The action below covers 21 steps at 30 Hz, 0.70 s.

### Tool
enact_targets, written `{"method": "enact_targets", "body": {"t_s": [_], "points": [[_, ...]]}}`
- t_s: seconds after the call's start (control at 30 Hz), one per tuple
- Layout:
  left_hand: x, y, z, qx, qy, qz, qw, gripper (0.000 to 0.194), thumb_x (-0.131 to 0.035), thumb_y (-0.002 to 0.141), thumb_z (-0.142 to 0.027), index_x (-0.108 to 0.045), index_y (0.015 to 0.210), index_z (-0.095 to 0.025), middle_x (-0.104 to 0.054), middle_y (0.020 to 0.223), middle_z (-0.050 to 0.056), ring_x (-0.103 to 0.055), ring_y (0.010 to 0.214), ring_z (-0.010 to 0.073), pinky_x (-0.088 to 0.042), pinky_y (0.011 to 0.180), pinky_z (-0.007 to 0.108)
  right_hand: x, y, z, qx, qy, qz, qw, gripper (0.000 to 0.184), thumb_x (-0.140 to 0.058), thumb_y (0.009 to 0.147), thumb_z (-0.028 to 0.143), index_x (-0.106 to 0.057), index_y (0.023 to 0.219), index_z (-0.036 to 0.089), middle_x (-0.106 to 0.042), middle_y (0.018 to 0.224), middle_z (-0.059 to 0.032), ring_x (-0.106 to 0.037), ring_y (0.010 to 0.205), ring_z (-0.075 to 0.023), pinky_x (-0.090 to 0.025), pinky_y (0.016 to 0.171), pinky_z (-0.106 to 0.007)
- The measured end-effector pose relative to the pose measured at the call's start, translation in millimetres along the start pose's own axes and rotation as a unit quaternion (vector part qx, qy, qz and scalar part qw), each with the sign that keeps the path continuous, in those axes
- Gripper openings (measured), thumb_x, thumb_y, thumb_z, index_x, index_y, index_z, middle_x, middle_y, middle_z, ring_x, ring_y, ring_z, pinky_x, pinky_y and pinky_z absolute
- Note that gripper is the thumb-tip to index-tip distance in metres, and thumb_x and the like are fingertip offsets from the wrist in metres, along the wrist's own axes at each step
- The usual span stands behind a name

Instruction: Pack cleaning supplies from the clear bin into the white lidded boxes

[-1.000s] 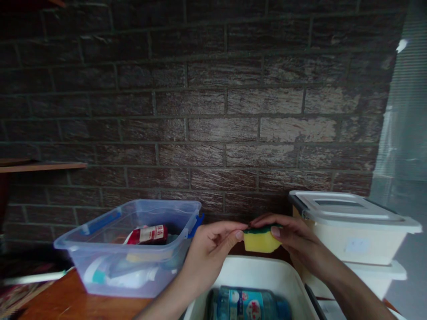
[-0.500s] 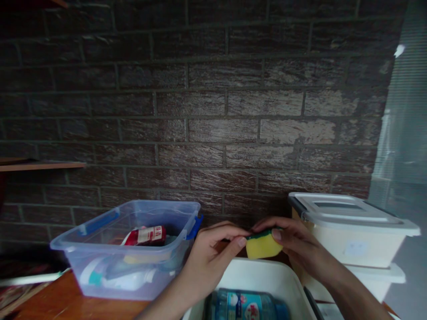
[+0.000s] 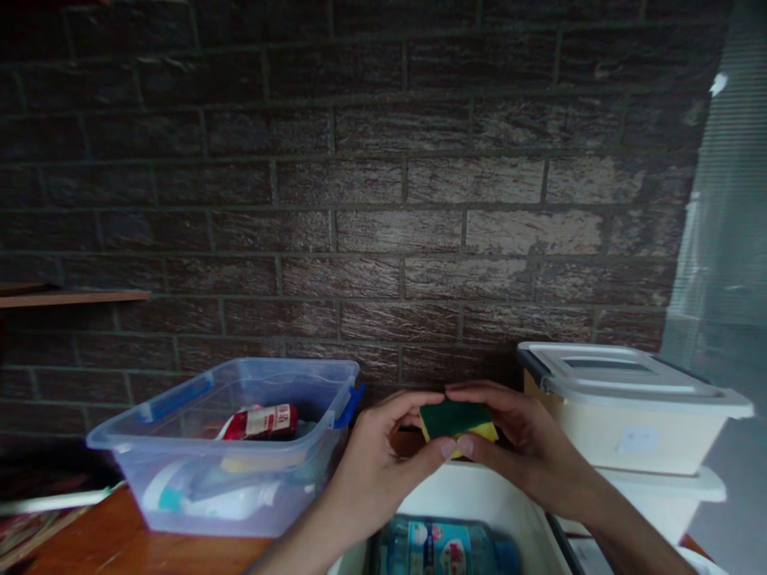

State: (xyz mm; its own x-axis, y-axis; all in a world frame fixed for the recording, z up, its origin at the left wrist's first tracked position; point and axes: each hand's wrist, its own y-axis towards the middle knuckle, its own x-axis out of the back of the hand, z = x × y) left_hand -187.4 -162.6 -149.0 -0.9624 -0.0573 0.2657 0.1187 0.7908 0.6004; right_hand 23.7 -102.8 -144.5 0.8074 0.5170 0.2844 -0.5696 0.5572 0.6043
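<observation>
A yellow sponge with a dark green scouring side (image 3: 456, 418) is held up between both hands, its green face turned toward me. My left hand (image 3: 389, 447) pinches its left end, thumb along the lower edge and fingertips at the top. On the other end, my right hand (image 3: 524, 443) grips it the same way, the two thumbs nearly meeting. Below the hands stands an open white bin (image 3: 506, 495). In it lies a clear blue bottle (image 3: 447, 547) with a blue label, cut off by the lower frame edge.
To the left, an open clear plastic box (image 3: 221, 511) with blue latches holds a red bottle (image 3: 264, 421) and a white bottle (image 3: 233, 501). Stacked lidded bins (image 3: 647, 423) stand at right. A brick wall (image 3: 371, 231) rises behind the wooden table (image 3: 204, 553).
The sponge has been turned, so its green side now faces me where the yellow side showed before. My right hand has shifted slightly left, and both thumbs have come together beneath it.
</observation>
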Motion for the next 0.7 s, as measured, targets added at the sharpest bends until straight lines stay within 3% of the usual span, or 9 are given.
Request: {"method": "enact_targets", "body": {"t_s": [0.13,0.27,0.47,0.7], "points": [[1.8,-0.2,-2.7,-0.047,0.071,-0.009,0.996,0.034,-0.072,0.089,-0.025,-0.072,0.123,-0.026,-0.071,0.119,0.007,-0.067,0.108,0.0234,-0.054,0.094,0.034,-0.1,0.1,1.0,-0.004,0.021,0.011,1.0,0.04,-0.075,0.09,0.025,-0.066,0.128,0.03,-0.066,0.124,-0.0064,-0.065,0.115,-0.0229,-0.055,0.097,-0.035],[2.1,0.0,-0.8,-0.063,0.056,-0.006,0.996,0.032,-0.07,0.091,-0.024,-0.075,0.122,-0.027,-0.071,0.12,0.009,-0.067,0.109,0.0244,-0.055,0.095,0.035,0.4,0.4,0.7,0.007,0.021,0.009,1.0,0.038,-0.075,0.09,0.024,-0.068,0.127,0.03,-0.066,0.122,-0.0064,-0.065,0.115,-0.0221,-0.055,0.094,-0.033],[3.1,0.1,1.7,-0.046,-0.008,-0.014,0.999,0.027,-0.07,0.092,-0.026,-0.077,0.119,-0.028,-0.071,0.122,0.008,-0.067,0.112,0.0248,-0.054,0.097,0.035,1.6,-1.5,2.9,-0.031,0.089,0.004,0.996,0.036,-0.075,0.09,0.025,-0.071,0.125,0.029,-0.07,0.122,-0.0057,-0.067,0.111,-0.0191,-0.055,0.09,-0.029],[2.8,1.4,0.7,0.004,-0.057,-0.018,0.998,0.022,-0.069,0.094,-0.03,-0.079,0.112,-0.024,-0.072,0.12,0.009,-0.068,0.11,0.0247,-0.055,0.093,0.032,8.2,-0.1,1.6,-0.107,0.137,-0.002,0.985,0.03,-0.075,0.09,0.034,-0.076,0.119,0.027,-0.078,0.099,-0.0048,-0.073,0.099,-0.0217,-0.057,0.086,-0.033]]}}
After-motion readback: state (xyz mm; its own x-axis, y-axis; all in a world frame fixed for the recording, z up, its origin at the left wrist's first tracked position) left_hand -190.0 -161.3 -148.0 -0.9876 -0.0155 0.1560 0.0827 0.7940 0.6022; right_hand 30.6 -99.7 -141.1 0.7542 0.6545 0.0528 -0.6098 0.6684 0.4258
